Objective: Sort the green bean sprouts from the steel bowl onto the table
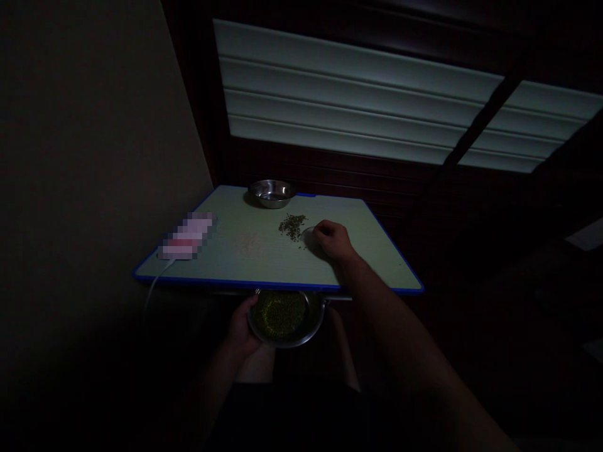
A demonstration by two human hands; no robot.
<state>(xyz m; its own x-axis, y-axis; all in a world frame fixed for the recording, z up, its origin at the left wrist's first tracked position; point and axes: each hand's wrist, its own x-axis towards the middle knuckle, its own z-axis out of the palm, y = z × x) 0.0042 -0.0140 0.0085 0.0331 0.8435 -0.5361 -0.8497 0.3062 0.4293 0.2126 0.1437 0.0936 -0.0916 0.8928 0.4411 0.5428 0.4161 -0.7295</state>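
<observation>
head | left hand gripped bowl of green beans below bench edge | right hand curled loosely, fingertips beside bean pile | empty bowl at far edge

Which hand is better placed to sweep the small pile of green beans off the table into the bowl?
The right hand: it rests on the table beside the green beans. The left hand holds the bowl below the edge.

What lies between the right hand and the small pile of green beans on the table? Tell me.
Nothing visible. The right hand rests on the table just right of the green beans, with only bare tabletop between them. The empty bowl sits farther back, off that line.
</observation>
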